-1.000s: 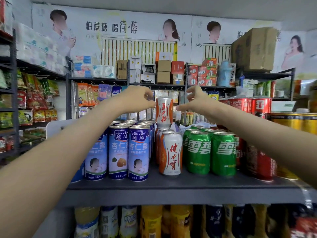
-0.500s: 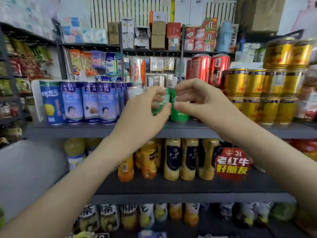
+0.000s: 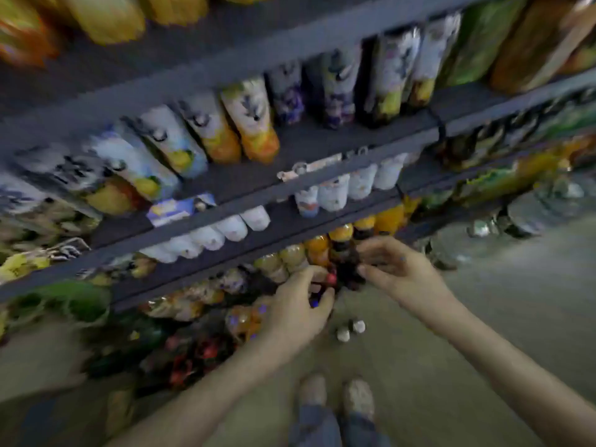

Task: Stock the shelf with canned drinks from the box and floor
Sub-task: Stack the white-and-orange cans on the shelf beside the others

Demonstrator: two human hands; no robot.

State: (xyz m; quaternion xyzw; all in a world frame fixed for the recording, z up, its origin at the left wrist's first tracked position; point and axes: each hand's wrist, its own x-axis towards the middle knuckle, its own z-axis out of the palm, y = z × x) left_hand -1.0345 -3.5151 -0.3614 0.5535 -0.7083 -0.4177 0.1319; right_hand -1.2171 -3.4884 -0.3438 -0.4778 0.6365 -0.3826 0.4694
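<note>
Left hand [image 3: 298, 309] and right hand [image 3: 398, 272] hung low beside the bottom shelf [image 3: 206, 267], likely heading floorward for the next pick. Right: loose, empty. Left: curled, can't tell if gripping.

A single wide-angle view comes from a camera worn on the person's head. It looks steeply down and a little forward, and it is rolled, so the boards of the shelf [image 3: 306, 141] slant from lower left up to upper right. The shelf is close and fills the top and left with rows of bottles [image 3: 251, 117]. The floor [image 3: 516, 317] takes the right and bottom, with the person's shoes [image 3: 358, 395] almost straight below the lens. The left arm [image 3: 209, 391] and right arm [image 3: 500, 359] enter from the bottom edge. The whole picture is blurred.
</note>
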